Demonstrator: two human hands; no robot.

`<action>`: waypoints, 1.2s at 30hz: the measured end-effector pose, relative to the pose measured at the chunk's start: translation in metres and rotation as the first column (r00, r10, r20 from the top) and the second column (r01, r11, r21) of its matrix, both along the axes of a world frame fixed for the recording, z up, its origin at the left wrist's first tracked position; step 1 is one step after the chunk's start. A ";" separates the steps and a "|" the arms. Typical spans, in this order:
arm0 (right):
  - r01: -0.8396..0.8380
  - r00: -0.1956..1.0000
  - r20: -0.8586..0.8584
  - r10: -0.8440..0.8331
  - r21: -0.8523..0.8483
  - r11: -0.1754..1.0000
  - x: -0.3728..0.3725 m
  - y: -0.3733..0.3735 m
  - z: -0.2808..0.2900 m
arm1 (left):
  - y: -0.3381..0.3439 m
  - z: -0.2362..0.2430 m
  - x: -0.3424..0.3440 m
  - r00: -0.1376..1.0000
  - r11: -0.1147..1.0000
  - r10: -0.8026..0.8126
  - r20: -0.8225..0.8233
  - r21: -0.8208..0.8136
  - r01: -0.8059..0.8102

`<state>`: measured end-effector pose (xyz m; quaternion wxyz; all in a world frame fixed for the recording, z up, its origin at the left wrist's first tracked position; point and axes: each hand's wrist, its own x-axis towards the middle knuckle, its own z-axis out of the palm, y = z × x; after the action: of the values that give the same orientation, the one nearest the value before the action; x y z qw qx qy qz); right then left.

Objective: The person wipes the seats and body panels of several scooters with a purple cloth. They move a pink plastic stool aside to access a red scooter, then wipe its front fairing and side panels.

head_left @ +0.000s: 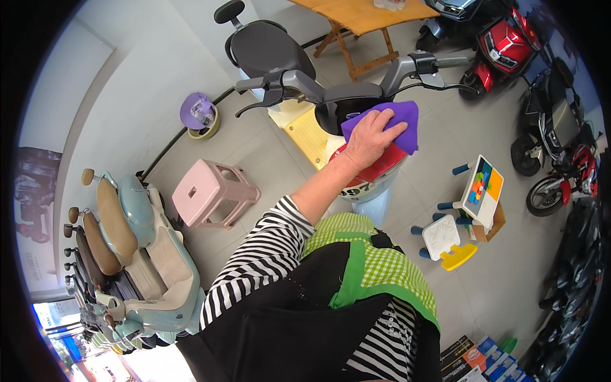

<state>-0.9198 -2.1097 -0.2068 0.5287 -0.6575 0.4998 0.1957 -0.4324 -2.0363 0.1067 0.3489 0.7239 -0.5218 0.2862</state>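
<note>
My left hand [368,140] presses a folded purple cloth [407,116] against the upper front of a scooter, just below its handlebar. The fingers are bent over the cloth, and a striped sleeve covers the upper part of that arm. Beneath the hand shows a red front panel [386,167]. Above it are the grey handlebar [304,86] with black brake levers and a dark open recess. The scooter's yellow footboard [307,141] and dark seat [270,49] lie beyond. My right hand is out of view; only striped fabric shows on that side.
A pink plastic stool [202,191] stands left, near a row of pale blue scooters [168,261]. Purple and yellowish basins [198,114] sit by the wall. A wooden folding table [363,16] is behind. Right are a child's table [482,191], small chair [442,239] and parked scooters [506,48].
</note>
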 end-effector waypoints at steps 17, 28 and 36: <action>0.068 0.997 0.028 -0.068 -0.016 0.998 -0.010 0.008 -0.002 | 0.101 -0.114 -0.026 0.887 0.893 0.345 -0.305 0.397 -0.211; -0.025 0.999 0.039 0.024 0.032 0.999 -0.021 0.001 -0.002 | 0.118 -0.184 -0.068 0.621 0.851 0.486 -0.615 0.494 -0.178; -0.145 0.989 0.044 0.142 0.059 0.988 -0.027 -0.022 -0.013 | 0.144 -0.195 -0.055 -0.350 0.853 0.060 -0.935 0.230 -0.468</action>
<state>-0.9473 -2.1314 -0.2198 0.5433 -0.6788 0.4342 0.2354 -0.4879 -1.8923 -0.0887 0.6299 0.7058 0.1938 -0.2597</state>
